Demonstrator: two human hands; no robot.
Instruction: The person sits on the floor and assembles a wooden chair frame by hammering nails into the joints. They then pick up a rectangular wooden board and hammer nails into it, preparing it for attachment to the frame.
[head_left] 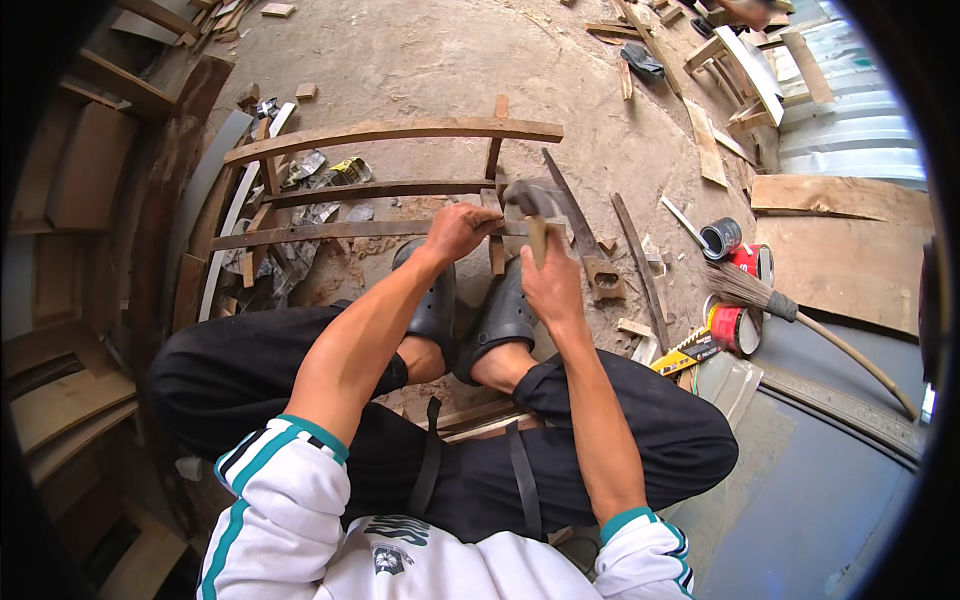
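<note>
Because the wooden frame (400,130) beside the dark shoes (507,318) is slim timber, it should handle light and stiff, best held mid-rail; its three brown rails cross shorter pieces. The left hand (460,233) bends its fingers at the nearest rail, though I cannot tell whether they grip it; the right hand (553,287) clasps a hammer (538,240).

Wooden frame (390,189), three long rails, short crosspieces, grey-headed hammer (538,236), pale handle, slightly blurred, by frame's right end
</note>
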